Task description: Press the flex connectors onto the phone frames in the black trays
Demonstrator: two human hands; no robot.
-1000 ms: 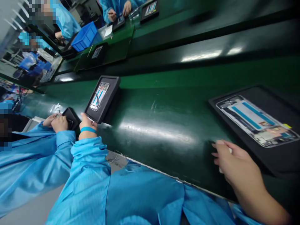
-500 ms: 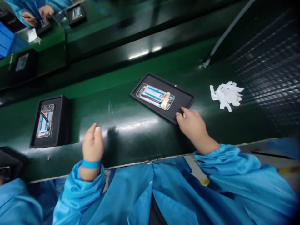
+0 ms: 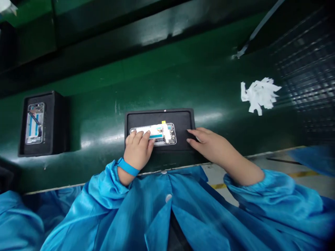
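Note:
A black tray (image 3: pixel 183 120) lies in front of me on the green work surface. In it is an opened phone (image 3: pixel 171 136) with blue strips, a bare circuit board at its right end and a small yellow tab on its far edge. My left hand (image 3: pixel 137 148), with a blue wristband, lies over the phone's left part, fingers extended and thumb at the near edge. That end of the phone is partly hidden. My right hand (image 3: pixel 209 143) holds the tray's right edge, thumb and forefinger tips reaching over the rim.
Another black tray (image 3: pixel 48 146) with an opened phone (image 3: pixel 36 122) stands at the left. White paper strips (image 3: pixel 261 94) lie in a bunch at the right, beside a dark mesh crate (image 3: pixel 309 80). A blue sleeve (image 3: pixel 19 223) of another person shows at the lower left.
The tray has come nearer and to the left, turning level with the bench edge. My left hand has moved right onto the phone. My right hand remains at the tray.

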